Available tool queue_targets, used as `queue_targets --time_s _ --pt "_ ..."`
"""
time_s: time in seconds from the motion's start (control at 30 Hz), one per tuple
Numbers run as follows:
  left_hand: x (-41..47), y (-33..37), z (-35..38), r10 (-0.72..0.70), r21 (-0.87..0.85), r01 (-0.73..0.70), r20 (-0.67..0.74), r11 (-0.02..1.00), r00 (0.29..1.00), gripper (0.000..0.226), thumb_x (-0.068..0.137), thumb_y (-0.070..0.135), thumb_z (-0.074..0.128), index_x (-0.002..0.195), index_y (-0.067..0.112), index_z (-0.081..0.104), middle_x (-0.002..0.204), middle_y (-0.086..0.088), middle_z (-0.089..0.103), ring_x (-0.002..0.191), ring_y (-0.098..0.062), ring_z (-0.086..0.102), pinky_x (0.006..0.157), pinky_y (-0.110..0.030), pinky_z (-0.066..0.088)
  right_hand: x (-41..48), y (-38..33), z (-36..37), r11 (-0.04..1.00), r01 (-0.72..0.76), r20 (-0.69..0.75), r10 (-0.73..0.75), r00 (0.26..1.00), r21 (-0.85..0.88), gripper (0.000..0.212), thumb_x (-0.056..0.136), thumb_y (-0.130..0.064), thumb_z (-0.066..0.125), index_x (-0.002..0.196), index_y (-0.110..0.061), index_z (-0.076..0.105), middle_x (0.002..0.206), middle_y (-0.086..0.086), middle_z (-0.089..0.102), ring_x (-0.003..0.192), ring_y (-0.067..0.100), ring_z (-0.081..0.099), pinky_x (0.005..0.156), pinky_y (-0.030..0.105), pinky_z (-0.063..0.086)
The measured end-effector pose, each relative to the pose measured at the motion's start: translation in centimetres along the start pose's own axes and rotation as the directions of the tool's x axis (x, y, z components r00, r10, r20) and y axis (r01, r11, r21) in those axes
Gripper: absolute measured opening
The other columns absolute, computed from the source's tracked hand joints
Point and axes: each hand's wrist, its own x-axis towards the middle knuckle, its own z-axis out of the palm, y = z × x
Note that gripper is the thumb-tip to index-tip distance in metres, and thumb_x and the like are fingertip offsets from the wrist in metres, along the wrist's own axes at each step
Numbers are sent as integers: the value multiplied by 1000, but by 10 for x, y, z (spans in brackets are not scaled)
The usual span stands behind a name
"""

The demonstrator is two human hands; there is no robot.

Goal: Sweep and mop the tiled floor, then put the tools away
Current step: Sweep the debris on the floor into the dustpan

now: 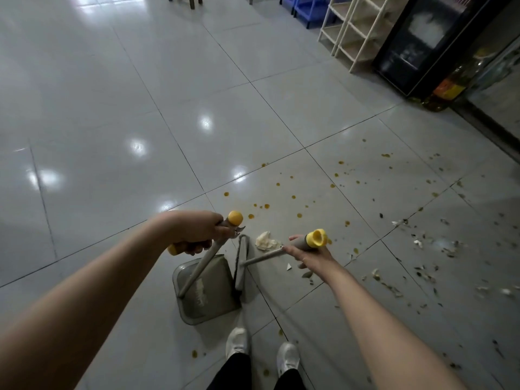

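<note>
My left hand (pixel 197 232) grips the yellow-capped handle of a grey dustpan (pixel 205 294), which stands on the tiled floor (pixel 112 136) in front of my feet. My right hand (pixel 306 253) holds the yellow-tipped grey handle of a broom (pixel 242 266), whose narrow head sits just right of the pan's mouth. A crumpled white tissue (pixel 266 240) lies just beyond the broom head. Orange-brown droplets (pixel 292 198) dot the tiles ahead. Seed shells and small scraps (pixel 422 263) are scattered to the right.
White shelving racks (pixel 357 29) and a black glass-door cabinet (pixel 422 46) stand at the back right, with a jar of yellowish liquid (pixel 450 83) beside them. Blue crates (pixel 306 7) and furniture legs (pixel 191 0) are at the far edge. My white shoes (pixel 261 350) are at the bottom.
</note>
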Motion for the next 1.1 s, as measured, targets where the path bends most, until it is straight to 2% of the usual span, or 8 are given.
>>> queue_targets --time_s 0.17,0.27,0.4,0.53,0.77,0.83,0.93,1.1 --pt "3 8 1 -3 11 3 1 1000 1000 26 98 35 43 98 9 47 69 -5 42 50 -11 40 43 -19 40 1 -7 -11 999 -34 137 33 990 7 36 86 -26 68 118 -23 52 76 9 58 58 19 58 53 26 52" --pt "4 8 1 -7 11 7 3 1000 1000 27 98 35 42 100 8 46 69 -5 42 50 -11 40 43 -19 40 0 -4 -16 995 -38 211 17 977 95 38 90 -17 63 124 -23 47 82 14 64 63 22 64 57 27 55" --pt "6 10 -2 -11 6 11 3 1000 1000 27 98 35 41 100 8 45 69 -5 43 50 -11 40 44 -20 41 1 -2 -24 970 -144 356 66 932 197 29 96 -8 52 122 -20 50 111 20 65 83 26 71 69 31 59" --pt "8 14 -1 -6 8 6 0 1000 1000 29 98 35 41 103 7 47 70 -5 44 51 -11 41 43 -20 41 4 2 -28 893 -283 396 133 908 349 25 99 -13 45 120 -20 56 118 23 62 93 30 70 76 36 58" --pt "7 20 7 8 13 -8 -2 1000 1000 29 98 35 41 101 7 48 69 -5 43 51 -11 40 44 -19 41 12 11 -28 661 -443 355 274 894 605 39 96 -31 38 112 -4 62 103 31 65 76 36 71 58 36 61" --pt "8 20 7 7 18 -7 0 1000 1000 28 98 35 42 97 9 48 69 -5 43 51 -11 41 44 -19 41 16 7 -26 649 -501 368 343 864 572 33 94 -36 50 101 -6 61 100 31 65 74 37 71 58 38 60" --pt "9 21 8 2 19 -2 -8 1000 1000 27 97 37 43 92 11 48 70 -5 44 52 -12 41 45 -20 42 14 -5 -25 688 -600 386 466 796 407 25 87 -24 67 94 -2 56 82 28 66 60 32 70 54 36 58" --pt "10 24 11 -1 13 1 -17 1000 1000 32 97 37 43 101 6 49 69 -5 44 51 -12 41 44 -20 41 26 1 -20 687 -720 401 634 661 101 25 88 -2 61 106 7 48 85 28 64 53 30 69 45 32 58"
